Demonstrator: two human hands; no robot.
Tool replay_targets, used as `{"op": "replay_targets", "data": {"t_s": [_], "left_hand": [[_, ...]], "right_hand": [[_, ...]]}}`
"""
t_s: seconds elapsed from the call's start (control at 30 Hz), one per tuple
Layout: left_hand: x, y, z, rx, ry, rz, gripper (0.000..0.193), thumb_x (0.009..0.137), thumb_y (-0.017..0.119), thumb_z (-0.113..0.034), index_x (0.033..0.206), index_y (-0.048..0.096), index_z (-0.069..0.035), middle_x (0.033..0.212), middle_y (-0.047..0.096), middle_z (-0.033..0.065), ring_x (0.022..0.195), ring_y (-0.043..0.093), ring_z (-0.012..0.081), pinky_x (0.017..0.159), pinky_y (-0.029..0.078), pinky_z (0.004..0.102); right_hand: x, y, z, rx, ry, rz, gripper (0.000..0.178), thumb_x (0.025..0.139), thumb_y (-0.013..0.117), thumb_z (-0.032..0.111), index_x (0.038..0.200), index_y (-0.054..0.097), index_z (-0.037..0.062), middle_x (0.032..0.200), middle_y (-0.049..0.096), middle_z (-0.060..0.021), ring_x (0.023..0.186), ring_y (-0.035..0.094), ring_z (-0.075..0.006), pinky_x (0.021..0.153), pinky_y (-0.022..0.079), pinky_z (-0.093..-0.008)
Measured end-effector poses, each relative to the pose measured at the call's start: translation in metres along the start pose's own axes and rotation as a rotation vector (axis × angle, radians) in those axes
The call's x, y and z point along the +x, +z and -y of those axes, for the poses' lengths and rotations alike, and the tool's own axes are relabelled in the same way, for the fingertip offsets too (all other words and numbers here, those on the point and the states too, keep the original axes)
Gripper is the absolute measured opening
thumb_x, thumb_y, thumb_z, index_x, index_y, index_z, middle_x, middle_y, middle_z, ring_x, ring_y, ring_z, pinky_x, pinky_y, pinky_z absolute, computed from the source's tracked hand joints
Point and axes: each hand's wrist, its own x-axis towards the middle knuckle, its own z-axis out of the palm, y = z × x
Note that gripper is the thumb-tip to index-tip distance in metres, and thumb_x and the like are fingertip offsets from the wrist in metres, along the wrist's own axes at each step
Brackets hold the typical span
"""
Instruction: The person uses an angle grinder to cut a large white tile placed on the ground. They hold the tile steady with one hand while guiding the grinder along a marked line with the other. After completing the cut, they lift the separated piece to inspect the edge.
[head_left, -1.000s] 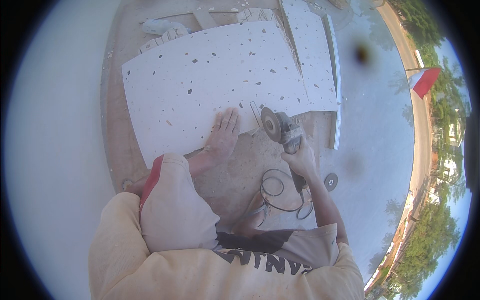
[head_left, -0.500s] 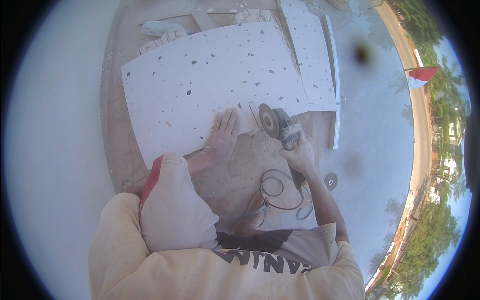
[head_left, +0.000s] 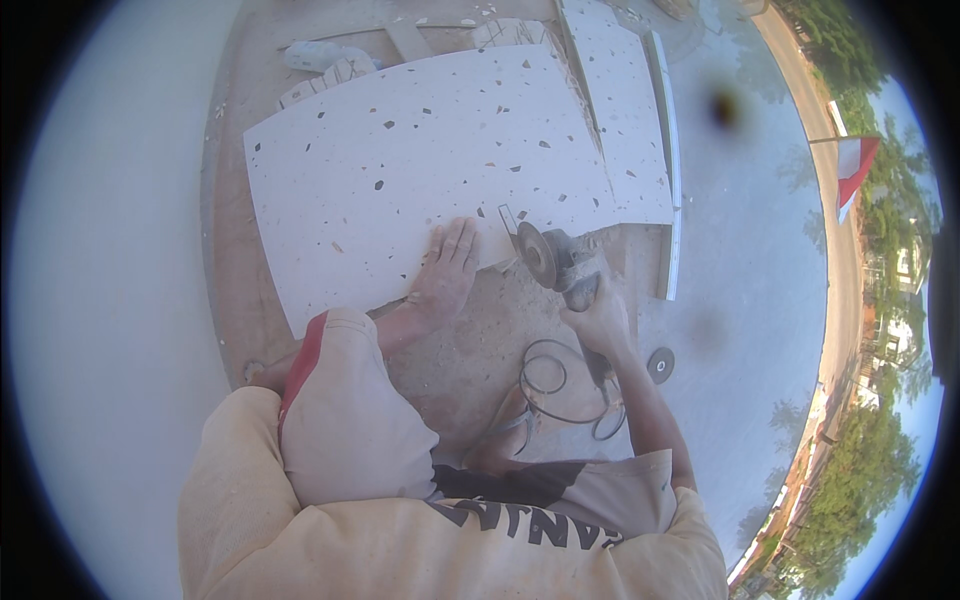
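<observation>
A large white speckled tile [head_left: 400,170] lies flat in front of me. My left hand [head_left: 445,270] rests on its near edge, fingers stretched out flat. My right hand [head_left: 603,315] is wrapped round the body of an angle grinder [head_left: 575,275]. The grinder's round disc [head_left: 540,254] stands at the tile's near edge, by a narrow cut slot [head_left: 509,222]; whether it touches the tile I cannot tell. From the grinder a dark cord [head_left: 545,375] loops down toward my foot [head_left: 510,425].
A second speckled tile piece [head_left: 630,110] lies to the right, with a metal straight bar [head_left: 668,200] along its side. A loose cutting disc [head_left: 660,365] is on the floor at right. Broken tile pieces and a plastic bottle [head_left: 318,56] lie beyond the tile. Dust covers the ground.
The grinder and my right hand have shifted slightly nearer to me, the disc moving down from the upper part of the slot. My left hand stays put. A red and white flag has swung.
</observation>
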Motion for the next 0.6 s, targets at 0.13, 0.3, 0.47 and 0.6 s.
{"op": "replay_targets", "data": {"t_s": [0.13,0.3,0.47,0.6], "left_hand": [[0.004,0.004,-0.003,-0.020,0.014,-0.024,0.066,0.096,0.051,-0.014,0.154,0.038,0.015,0.167,0.029,0.0321,0.159,0.023,0.0457,0.129,0.019,0.0612],[0.003,-0.004,-0.003,-0.009,0.014,0.032,0.065,0.096,0.051,-0.013,0.154,0.038,0.015,0.166,0.029,0.0323,0.159,0.023,0.0458,0.129,0.020,0.0612],[-0.004,-0.006,0.003,-0.026,-0.006,0.005,0.066,0.096,0.051,-0.013,0.154,0.038,0.015,0.167,0.028,0.0323,0.158,0.023,0.0458,0.129,0.020,0.0604],[0.003,-0.004,-0.004,-0.040,0.015,-0.002,0.066,0.096,0.051,-0.013,0.154,0.038,0.015,0.167,0.028,0.0320,0.158,0.023,0.0457,0.129,0.020,0.0598]], "right_hand": [[-0.006,0.003,-0.001,0.024,0.049,0.059,0.082,0.073,0.084,0.036,0.136,0.053,-0.0042,0.109,0.073,-0.0289,0.107,0.071,-0.0457,0.092,0.055,-0.0514],[-0.008,-0.007,0.013,0.005,0.130,0.094,0.080,0.074,0.083,0.037,0.137,0.053,-0.0028,0.111,0.073,-0.0278,0.107,0.071,-0.0449,0.092,0.055,-0.0514],[-0.010,-0.007,0.018,0.071,0.096,0.063,0.078,0.075,0.083,0.038,0.136,0.054,-0.0014,0.111,0.074,-0.0273,0.108,0.071,-0.0446,0.093,0.055,-0.0515],[-0.013,-0.009,0.011,0.054,0.120,0.063,0.079,0.074,0.083,0.037,0.137,0.054,-0.0016,0.112,0.074,-0.0270,0.109,0.071,-0.0442,0.094,0.055,-0.0513]]}}
